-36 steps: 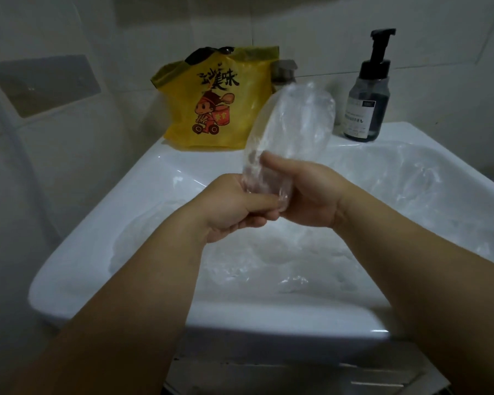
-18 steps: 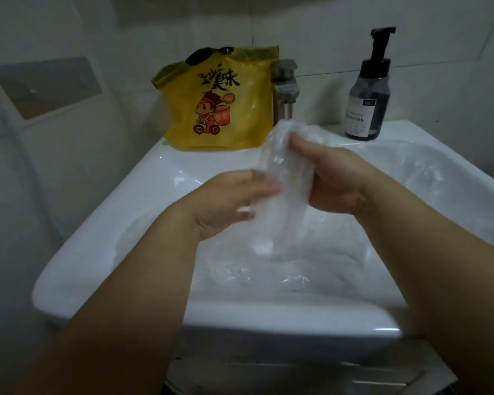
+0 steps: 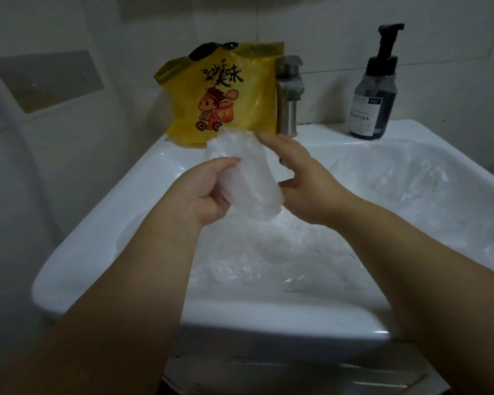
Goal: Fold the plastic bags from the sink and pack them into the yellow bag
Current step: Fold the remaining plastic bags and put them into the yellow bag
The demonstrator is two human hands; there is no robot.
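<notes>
The folded clear plastic bag (image 3: 247, 178) was held upright above the sink (image 3: 111, 220), in front of and just below the yellow bag (image 3: 228, 92), and not yet inside it. My left hand (image 3: 208, 192) gripped the bundle along its left edge, fingers (image 3: 228, 163) curled over the front face. My right hand (image 3: 308, 183) lay wide open at the bundle's right side, its fingers (image 3: 271, 141) straight; the thumb met the lower right edge, but I could not tell whether it pressed the plastic or only touched it. More loose clear bags (image 3: 268, 260) lay crumpled in the basin below and to the right. The yellow bag stood at the back rim, leaning beside the steel faucet (image 3: 290, 95), its mouth only partly open; a dark pump bottle (image 3: 372, 101) stood well to the right. Risks noted: the film looked slippery and springy, so with one hand gripping, the fold could spring apart or the bundle drop among the loose bags. The yellow bag was soft and unsupported; pushing the bundle at its narrow mouth could collapse it or tip it into the basin. A reach past the faucet could snag the plastic.
</notes>
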